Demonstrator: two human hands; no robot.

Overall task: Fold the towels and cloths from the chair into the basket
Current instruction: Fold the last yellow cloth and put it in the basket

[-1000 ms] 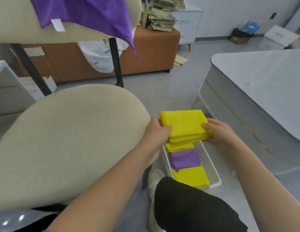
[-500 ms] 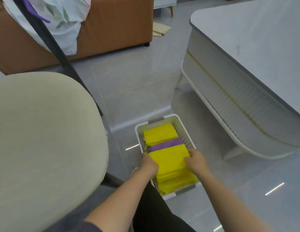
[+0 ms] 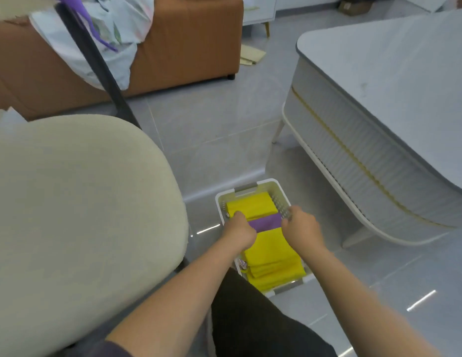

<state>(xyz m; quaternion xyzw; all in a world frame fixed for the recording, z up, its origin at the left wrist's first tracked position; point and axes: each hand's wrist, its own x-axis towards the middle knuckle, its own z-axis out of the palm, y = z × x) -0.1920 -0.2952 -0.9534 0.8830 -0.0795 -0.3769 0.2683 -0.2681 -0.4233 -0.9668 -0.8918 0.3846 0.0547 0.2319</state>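
A white basket (image 3: 264,183) stands on the floor between the chair and the table. It holds a folded yellow towel (image 3: 273,258) at the near end, a purple cloth (image 3: 268,221) in the middle and another yellow towel (image 3: 250,204) at the far end. My left hand (image 3: 239,233) and my right hand (image 3: 302,228) reach down into the basket at the two ends of the purple cloth, at the far edge of the near yellow towel. Their fingers curl downward and the tips are hidden. A purple cloth (image 3: 96,29) hangs from the chair back at top left.
The beige chair seat (image 3: 83,215) fills the left side, with its black leg (image 3: 103,70) behind. A grey-topped table (image 3: 392,73) stands to the right. Behind is an orange sofa (image 3: 186,42) with a patterned sheet (image 3: 114,32) on it. My knee in black trousers (image 3: 250,318) is below the basket.
The folded yellow towel went from above the basket down into its near end. Both hands then slid forward off its sides to the ends of the purple cloth.
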